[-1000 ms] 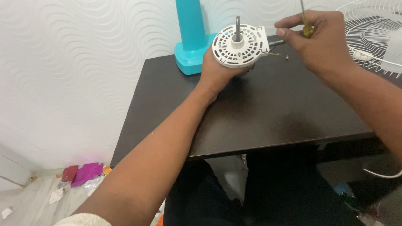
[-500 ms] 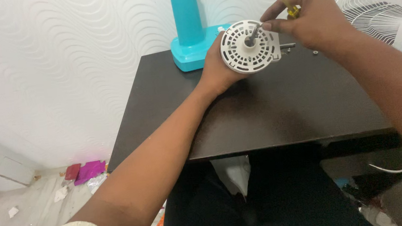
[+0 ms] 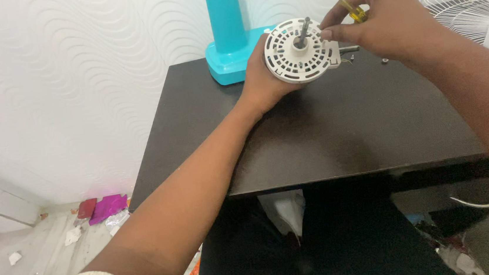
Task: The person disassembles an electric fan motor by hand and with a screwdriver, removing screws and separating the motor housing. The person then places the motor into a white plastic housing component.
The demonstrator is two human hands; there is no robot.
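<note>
Left hand [image 3: 263, 77] grips a white motor housing [image 3: 297, 51] above the dark table's [image 3: 338, 129] far edge; right hand [image 3: 387, 16], closed on a screwdriver [image 3: 345, 3], touches its face.

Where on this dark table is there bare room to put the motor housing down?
The widest bare patch of the dark table runs from its near edge up to the left hand, which holds the white motor housing. The far edge is crowded: the teal fan base at the left corner, a small screw and the wire fan guard to the right.
</note>
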